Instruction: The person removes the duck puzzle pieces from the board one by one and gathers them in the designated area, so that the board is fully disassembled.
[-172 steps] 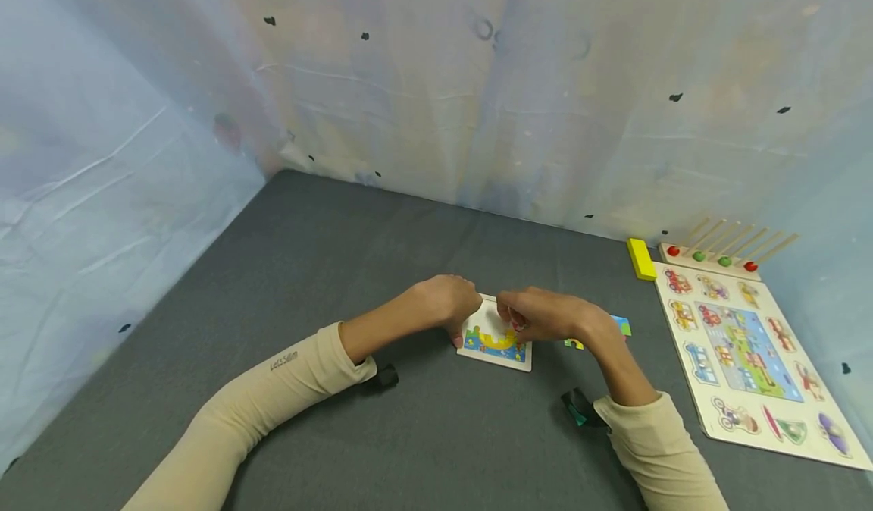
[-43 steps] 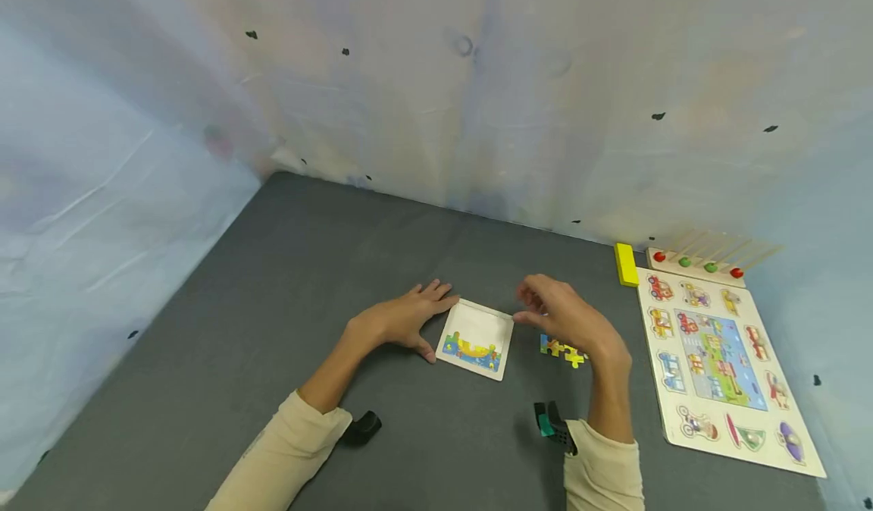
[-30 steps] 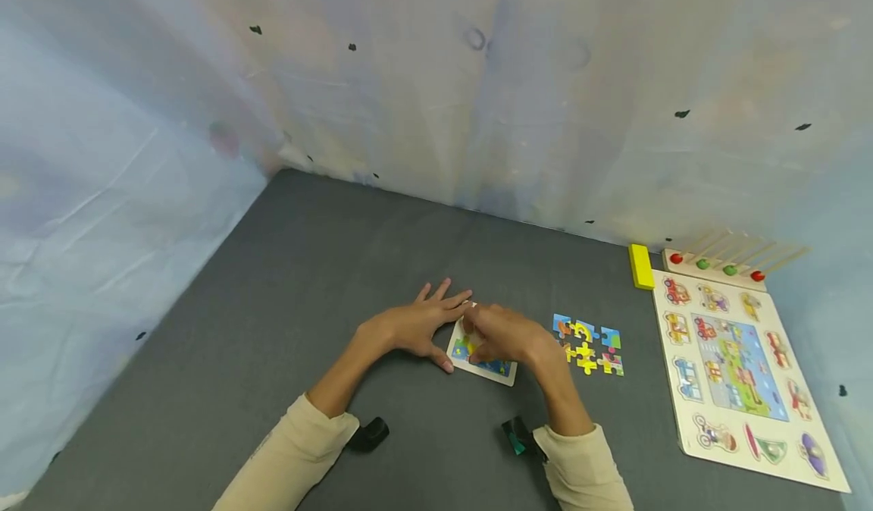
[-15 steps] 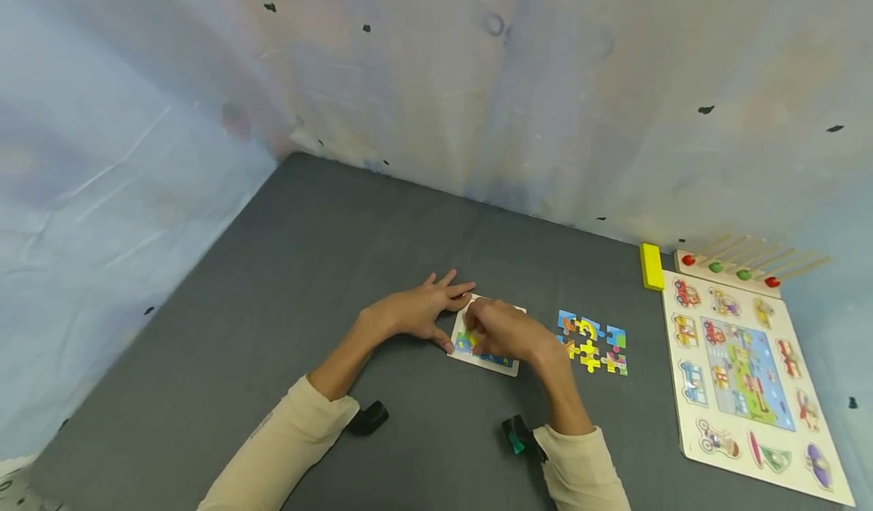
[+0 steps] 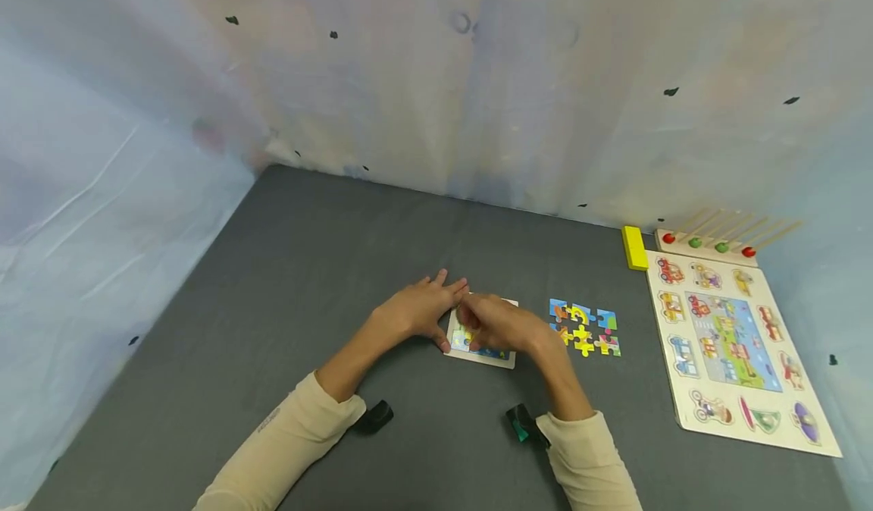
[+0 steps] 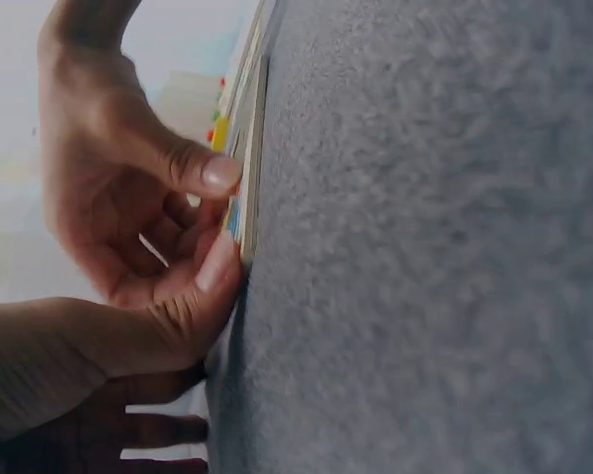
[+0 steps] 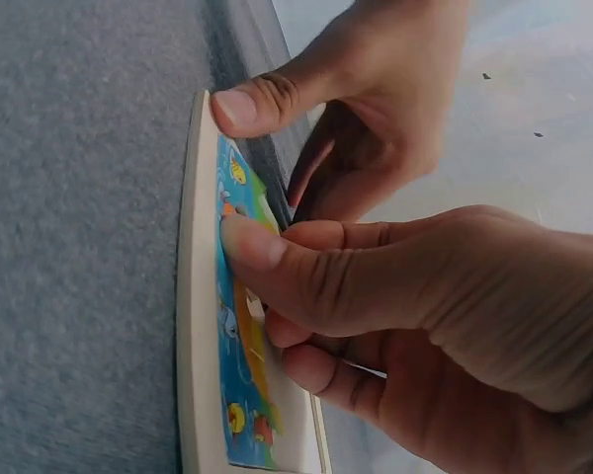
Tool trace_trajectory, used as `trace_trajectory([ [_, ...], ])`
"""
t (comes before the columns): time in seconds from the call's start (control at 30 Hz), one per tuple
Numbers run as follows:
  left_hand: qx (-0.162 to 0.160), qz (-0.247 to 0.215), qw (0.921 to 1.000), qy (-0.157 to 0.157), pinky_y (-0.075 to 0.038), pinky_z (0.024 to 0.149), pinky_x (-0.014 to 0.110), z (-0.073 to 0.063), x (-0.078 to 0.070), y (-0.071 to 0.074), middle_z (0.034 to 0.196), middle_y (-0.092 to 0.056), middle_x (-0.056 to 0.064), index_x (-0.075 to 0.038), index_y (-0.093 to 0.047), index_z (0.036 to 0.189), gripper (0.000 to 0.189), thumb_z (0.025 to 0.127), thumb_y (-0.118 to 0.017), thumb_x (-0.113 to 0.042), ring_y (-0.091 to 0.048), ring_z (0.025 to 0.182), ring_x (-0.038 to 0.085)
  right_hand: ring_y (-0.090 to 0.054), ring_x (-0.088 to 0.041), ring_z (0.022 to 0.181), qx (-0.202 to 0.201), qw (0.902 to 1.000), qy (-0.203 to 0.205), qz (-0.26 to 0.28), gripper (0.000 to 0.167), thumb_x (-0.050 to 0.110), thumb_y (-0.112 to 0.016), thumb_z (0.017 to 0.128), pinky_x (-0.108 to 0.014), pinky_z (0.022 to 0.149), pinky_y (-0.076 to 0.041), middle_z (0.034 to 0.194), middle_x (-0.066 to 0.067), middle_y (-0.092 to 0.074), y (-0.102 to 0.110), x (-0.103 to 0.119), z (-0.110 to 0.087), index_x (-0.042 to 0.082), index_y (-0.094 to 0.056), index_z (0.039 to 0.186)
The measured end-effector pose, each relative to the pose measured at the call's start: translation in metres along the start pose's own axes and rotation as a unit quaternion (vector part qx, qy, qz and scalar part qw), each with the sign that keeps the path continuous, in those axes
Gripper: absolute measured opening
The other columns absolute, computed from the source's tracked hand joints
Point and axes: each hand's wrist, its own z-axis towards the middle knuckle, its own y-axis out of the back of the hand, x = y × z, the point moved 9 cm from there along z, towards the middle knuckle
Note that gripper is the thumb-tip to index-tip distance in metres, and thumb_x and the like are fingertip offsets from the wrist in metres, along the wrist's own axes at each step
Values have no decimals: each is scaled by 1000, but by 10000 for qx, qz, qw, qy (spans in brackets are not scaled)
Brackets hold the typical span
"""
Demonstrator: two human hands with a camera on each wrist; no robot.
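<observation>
In the head view a small square wooden puzzle tray point(image 5: 479, 358) lies on the grey table, with joined picture pieces along its near side. My left hand point(image 5: 417, 310) rests at the tray's left edge, fingers spread, its thumb on the near left corner. Over the tray, my right hand point(image 5: 501, 323) has curled fingers and seems to pinch a puzzle piece, mostly hidden by them. In the right wrist view its thumb touches the blue picture pieces point(image 7: 239, 375). Several loose jigsaw pieces point(image 5: 583, 338) lie to the right of the tray.
A large wooden picture board point(image 5: 733, 412) lies at the right. Behind it stands a peg rack point(image 5: 709, 247) with red and green beads, beside a yellow block point(image 5: 634, 249). Pale sheet walls point(image 5: 409, 101) border the table at the back and sides.
My right hand has moved left from beside the loose pieces to over the tray and stays there. My left hand has kept to the tray's left edge. The head view has shifted slightly.
</observation>
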Motion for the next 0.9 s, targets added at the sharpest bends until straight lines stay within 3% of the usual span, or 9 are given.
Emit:
trace_trajectory([
  [0.2,83,88,9997,219,-29,128,56,-5,1,-5,176,-20,4,-15,-27,166,110,77,-87,-40,-16,164,36,-49,-7,72,-2,9997,93,-241,29,2,-84,85,-22,69,-44,85,-4,-57,-5,4,0,5,-62,104],
  [0.37,14,-70,9996,268,-33,124,62,-2,3,-4,176,-19,8,-16,-24,167,112,77,-88,-38,-17,163,40,-53,-8,73,-33,9989,446,127,27,0,-81,89,-22,68,-48,88,-4,-60,2,10,-4,6,-60,105],
  [0.6,206,-189,9994,201,-29,126,62,2,4,-5,177,-12,3,-19,-21,168,110,81,-86,-38,-11,164,39,-59,-8,68,-55,9947,889,515,10,5,-72,97,-23,65,-51,84,-4,-67,17,14,-14,5,-63,101],
  [0.7,249,-195,9994,147,-23,130,58,3,3,-5,178,-10,2,-18,-20,168,109,82,-85,-38,-7,165,37,-63,-13,72,-287,9957,673,561,9,4,-72,97,-25,67,-54,86,-6,-69,34,5,-28,6,-64,101],
  [0.8,247,-308,9992,21,-16,133,52,1,2,-5,177,-11,3,-15,-20,168,110,81,-86,-36,-3,166,33,-63,-16,72,-460,9979,190,426,9,0,-71,96,-26,65,-54,85,-6,-69,50,-14,-51,5,-65,101],
  [0.9,202,-441,9988,-24,-12,134,50,-1,2,-5,177,-12,4,-14,-20,168,112,80,-87,-33,-2,166,32,-63,-19,68,-247,9973,-438,532,10,-6,-68,95,-27,61,-53,82,-8,-68,55,-37,-73,4,-65,97],
])
